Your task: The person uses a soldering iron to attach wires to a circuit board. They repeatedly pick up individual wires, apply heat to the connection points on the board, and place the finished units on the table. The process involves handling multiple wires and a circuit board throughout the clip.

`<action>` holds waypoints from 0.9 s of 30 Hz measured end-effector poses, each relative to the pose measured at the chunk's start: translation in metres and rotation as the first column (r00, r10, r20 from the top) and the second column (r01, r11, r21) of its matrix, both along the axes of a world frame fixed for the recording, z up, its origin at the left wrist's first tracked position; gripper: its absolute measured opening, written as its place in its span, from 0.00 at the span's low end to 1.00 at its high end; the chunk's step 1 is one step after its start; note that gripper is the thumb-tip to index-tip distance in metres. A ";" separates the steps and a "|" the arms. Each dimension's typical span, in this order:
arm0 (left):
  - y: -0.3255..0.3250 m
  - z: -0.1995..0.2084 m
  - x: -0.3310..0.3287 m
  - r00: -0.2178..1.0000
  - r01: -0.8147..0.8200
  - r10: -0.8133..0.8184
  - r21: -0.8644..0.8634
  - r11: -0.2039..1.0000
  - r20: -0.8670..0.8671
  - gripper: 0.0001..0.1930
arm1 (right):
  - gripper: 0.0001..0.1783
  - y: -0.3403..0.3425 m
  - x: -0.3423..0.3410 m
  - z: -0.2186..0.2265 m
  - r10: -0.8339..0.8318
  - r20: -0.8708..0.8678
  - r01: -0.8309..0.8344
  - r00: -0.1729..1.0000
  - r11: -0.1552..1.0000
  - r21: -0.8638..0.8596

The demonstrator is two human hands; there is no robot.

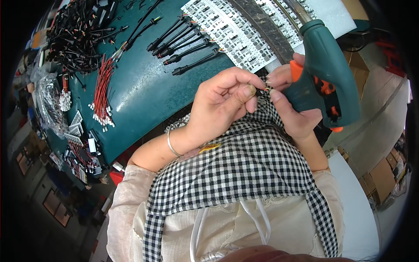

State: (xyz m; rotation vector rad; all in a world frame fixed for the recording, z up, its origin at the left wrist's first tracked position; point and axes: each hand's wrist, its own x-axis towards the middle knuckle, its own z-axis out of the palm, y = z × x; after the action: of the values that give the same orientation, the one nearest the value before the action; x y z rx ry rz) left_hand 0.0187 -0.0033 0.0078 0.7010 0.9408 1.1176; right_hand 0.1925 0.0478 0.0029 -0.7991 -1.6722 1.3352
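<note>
In front of my apron, my left hand (222, 98) is closed in a pinch on the end of a small cable with thin coloured wires (265, 89). Thumb and fingers of my right hand (290, 107) meet the same wires from the other side. Most of the cable is hidden by my fingers. A dark green soldering gun (331, 74) with orange parts overlaps my right hand and covers some of its fingers; whether that hand bears on it I cannot tell. Just beyond my hands, a white circuit board panel (235, 37) has several black connector cables (187, 56) at its left edge.
A dark bar (266, 28) lies across the panel. On the green table (144, 96) are a bundle of red wires (103, 85) with white plugs and a large heap of black cables (78, 39). A clear plastic bag (50, 98) sits at left; cardboard boxes (379, 179) stand at right.
</note>
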 end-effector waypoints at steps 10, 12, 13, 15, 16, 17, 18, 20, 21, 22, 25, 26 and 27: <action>0.003 0.003 -0.008 0.954 0.139 -0.087 -0.165 0.976 0.286 0.05 | 0.10 -0.004 -0.003 0.003 -0.049 -0.072 0.037 0.996 0.986 -0.164; 0.002 0.000 -0.011 0.976 0.138 -0.135 -0.007 0.990 0.169 0.05 | 0.11 -0.005 -0.004 0.002 -0.053 -0.106 0.033 0.993 0.984 -0.176; 0.000 -0.006 -0.011 0.990 0.133 -0.139 0.142 0.981 0.034 0.06 | 0.15 -0.005 -0.004 0.003 -0.040 -0.103 0.022 0.994 0.985 -0.172; -0.001 -0.008 -0.014 0.973 0.172 -0.106 0.338 0.925 -0.205 0.08 | 0.25 -0.004 -0.003 0.006 -0.007 -0.082 -0.007 0.997 0.986 -0.165; -0.002 -0.005 -0.016 0.948 0.203 -0.083 0.386 0.900 -0.307 0.09 | 0.28 -0.005 -0.003 0.008 0.002 -0.074 -0.014 0.997 0.986 -0.165; -0.002 -0.004 -0.018 0.913 0.239 -0.052 0.429 0.871 -0.404 0.10 | 0.31 -0.005 -0.003 0.009 0.007 -0.063 -0.017 0.998 0.986 -0.165; -0.003 -0.006 -0.015 0.905 0.196 0.033 0.485 0.852 -0.424 0.10 | 0.31 -0.006 -0.004 0.010 0.000 -0.065 -0.011 0.998 0.986 -0.166; -0.007 0.000 -0.012 0.882 0.072 0.134 0.411 0.909 -0.451 0.09 | 0.31 -0.007 -0.008 0.010 -0.020 -0.076 0.007 0.997 0.986 -0.169; -0.009 0.003 -0.011 0.866 0.006 0.183 0.374 0.927 -0.466 0.09 | 0.31 -0.006 -0.010 0.009 -0.033 -0.083 0.018 0.996 0.985 -0.172; -0.007 0.000 -0.009 0.803 -0.018 0.265 0.423 0.906 -0.533 0.08 | 0.31 -0.005 -0.012 0.009 -0.046 -0.091 0.030 0.995 0.984 -0.175; -0.007 -0.004 -0.010 0.708 -0.007 0.296 0.414 0.910 -0.641 0.08 | 0.32 -0.002 -0.015 0.005 -0.063 -0.101 0.045 0.993 0.983 -0.177; -0.003 -0.008 -0.012 0.668 0.032 0.360 0.508 0.860 -0.651 0.06 | 0.32 -0.003 -0.017 0.004 -0.077 -0.120 0.053 0.990 0.981 -0.188; -0.004 -0.007 -0.013 0.725 -0.011 0.303 0.428 0.904 -0.619 0.06 | 0.32 -0.003 -0.020 0.004 -0.093 -0.138 0.064 0.986 0.978 -0.199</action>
State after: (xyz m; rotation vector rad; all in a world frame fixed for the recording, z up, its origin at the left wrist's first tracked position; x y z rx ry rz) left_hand 0.0059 -0.0071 0.0008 1.4575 1.4295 1.2446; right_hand 0.1730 0.0446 0.0065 -0.8478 -1.3975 1.4801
